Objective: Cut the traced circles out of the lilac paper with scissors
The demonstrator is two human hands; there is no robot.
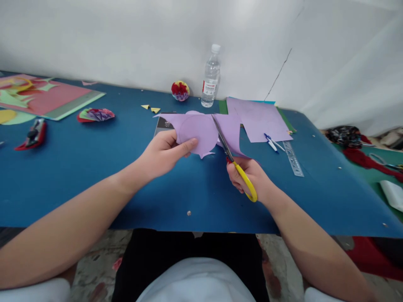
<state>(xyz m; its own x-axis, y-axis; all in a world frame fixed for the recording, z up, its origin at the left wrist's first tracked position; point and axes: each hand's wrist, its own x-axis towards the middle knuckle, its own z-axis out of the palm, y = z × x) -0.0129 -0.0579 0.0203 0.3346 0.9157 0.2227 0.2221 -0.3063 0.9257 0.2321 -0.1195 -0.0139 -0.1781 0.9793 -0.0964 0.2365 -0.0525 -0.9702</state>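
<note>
My left hand pinches a sheet of purple paper between thumb and fingers, above the blue table. A round outline shows on the paper, and its lower left edge is cut into jagged points. In my right hand is a pair of scissors with yellow and red handles. The blades lie at the right side of the round outline, pointing away from me. A strip of the purple paper hangs to the right of the blades, over my right hand. Under the paper, a dark flat item is mostly hidden.
A water bottle and a colourful paper ball stand near the wall. Rightward lie purple sheets, pens and a clear ruler. Leftward are a folded paper piece, a red stapler and coloured paper.
</note>
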